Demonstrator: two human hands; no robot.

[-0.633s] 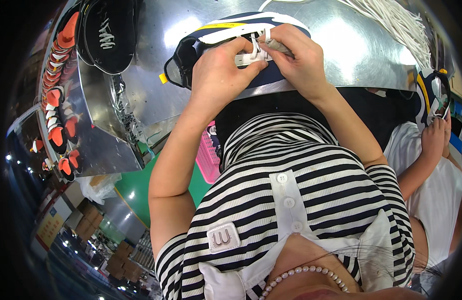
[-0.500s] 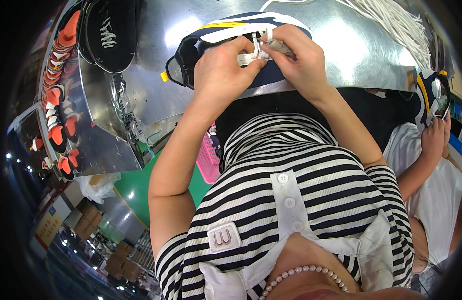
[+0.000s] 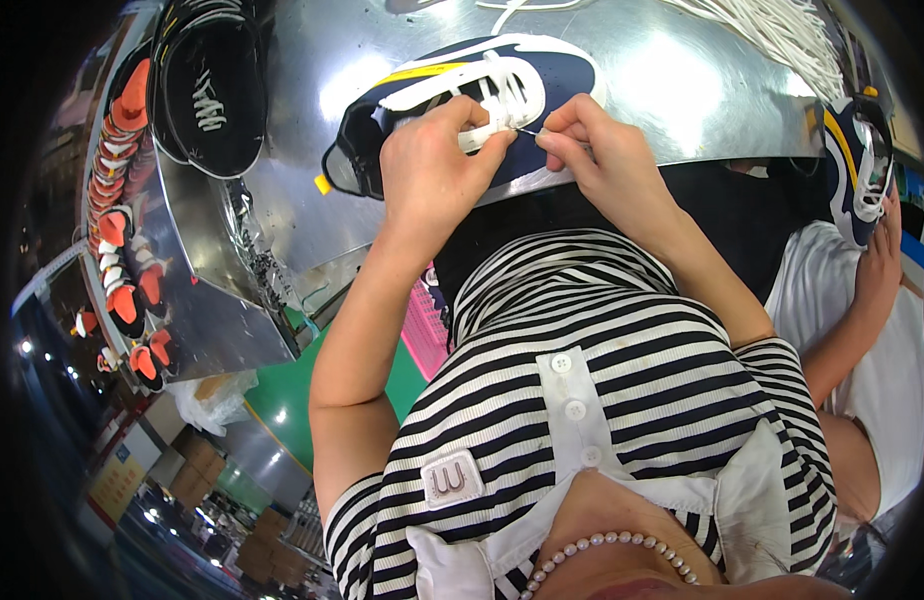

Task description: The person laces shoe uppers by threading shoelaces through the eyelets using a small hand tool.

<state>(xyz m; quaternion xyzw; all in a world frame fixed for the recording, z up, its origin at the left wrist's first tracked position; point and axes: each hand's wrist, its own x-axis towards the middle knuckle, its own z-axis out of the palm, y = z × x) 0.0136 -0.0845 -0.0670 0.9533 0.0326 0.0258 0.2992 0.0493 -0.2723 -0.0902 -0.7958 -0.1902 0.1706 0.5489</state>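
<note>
We have a shoe (image 3: 527, 85) lying on the table (image 3: 702, 120) before us, heel to our left, toe to our right. Our left hand (image 3: 437, 165) is on it; our right hand (image 3: 612, 150), to the right, has a tool (image 3: 525, 131) between itself and the left. Beyond, rightward, lies a bundle of laces (image 3: 782, 35). Below the table's near edge, left of our body, is a basket (image 3: 425, 325).

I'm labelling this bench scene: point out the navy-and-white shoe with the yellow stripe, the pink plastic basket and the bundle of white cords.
Shoe (image 3: 475, 73), head view: white panel beside the lacing.
Basket (image 3: 425, 330), head view: perforated side wall.
Cord bundle (image 3: 777, 37), head view: middle strands.
</note>
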